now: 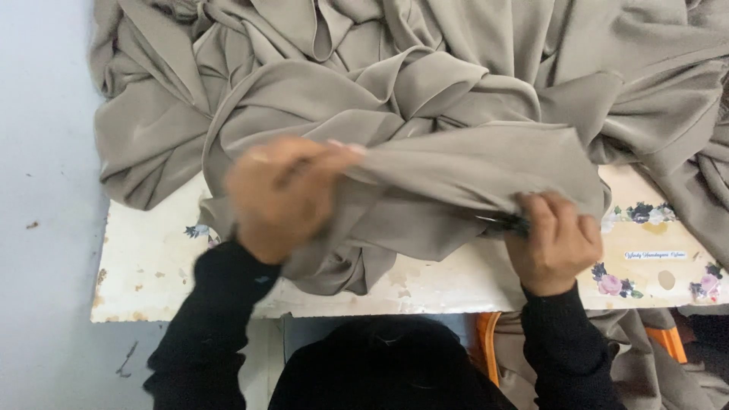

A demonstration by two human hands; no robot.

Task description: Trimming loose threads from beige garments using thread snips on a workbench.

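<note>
Gripping taupe fabric (425,114) mid-frame: left hand (285,193) blurred, pinching a fold; right hand (558,239) closed on dark snips (507,222) at the hem. Most cloth heaped unworked on white tabletop (152,258).

Crumpled taupe fabric (425,99) heaped across the table, one fold pulled taut.

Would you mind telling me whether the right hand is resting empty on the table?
No: the right hand grips the grey-beige fabric together with a small dark tool at the fabric's edge.
</note>
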